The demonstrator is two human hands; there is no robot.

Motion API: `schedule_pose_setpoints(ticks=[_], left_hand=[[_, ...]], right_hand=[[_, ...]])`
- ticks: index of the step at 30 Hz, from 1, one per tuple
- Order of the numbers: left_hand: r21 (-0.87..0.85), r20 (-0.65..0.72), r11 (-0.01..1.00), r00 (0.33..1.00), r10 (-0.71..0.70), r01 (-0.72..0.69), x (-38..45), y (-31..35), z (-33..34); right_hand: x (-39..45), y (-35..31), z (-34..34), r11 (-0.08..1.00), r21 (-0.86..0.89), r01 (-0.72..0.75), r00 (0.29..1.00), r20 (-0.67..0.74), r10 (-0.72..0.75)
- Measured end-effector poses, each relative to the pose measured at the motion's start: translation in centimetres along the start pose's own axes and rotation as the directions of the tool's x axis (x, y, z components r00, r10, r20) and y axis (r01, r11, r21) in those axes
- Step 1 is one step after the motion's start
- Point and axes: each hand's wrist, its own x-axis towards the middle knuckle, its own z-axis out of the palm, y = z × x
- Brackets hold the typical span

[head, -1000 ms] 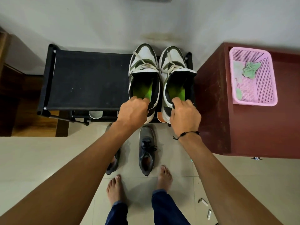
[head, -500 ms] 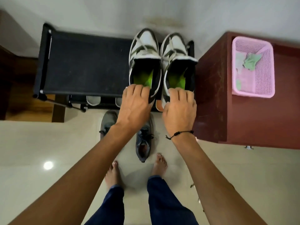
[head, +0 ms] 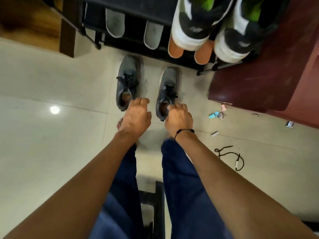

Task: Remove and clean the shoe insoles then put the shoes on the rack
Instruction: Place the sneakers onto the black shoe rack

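Down on the floor tiles, both hands are reaching for the grey shoes: left hand (head: 136,116) hovers with loosely curled fingers just over the heel of the left grey shoe (head: 128,81), holding nothing yet, while the right hand (head: 178,118) looks to be pinching the heel collar of the right grey shoe (head: 168,88), probably to lift the pair. Up on the rack (head: 155,7) sit the green-and-white sneakers (head: 191,26), bright green insoles inside. Lower shelf holds grey insoles (head: 115,23) and orange ones (head: 176,49) poking out.
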Motion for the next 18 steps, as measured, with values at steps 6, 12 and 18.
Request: schedule_pose_setpoints(ticks=[6, 12, 18], left_hand=[[0.169, 0.161, 0.953, 0.947, -0.277, 0.250, 5.8, -7.2, 5.8], [0.292, 0.260, 0.923, 0.908, -0.329, 0.251, 9.0, -13.2, 12.2], [0.368, 0.103, 0.913, 0.968, -0.227, 0.175, 12.1, -16.4, 15.8]], right_hand=[[6.8, 0.3, 8.1, 0.995, -0.086, 0.049, 0.963, 0.269, -0.024], [11.7, 1.2, 14.5, 0.995, -0.102, -0.017, 0.919, 0.390, 0.056], [15.0, 2.2, 18.7, 0.984, -0.173, -0.044, 0.919, 0.380, 0.108]])
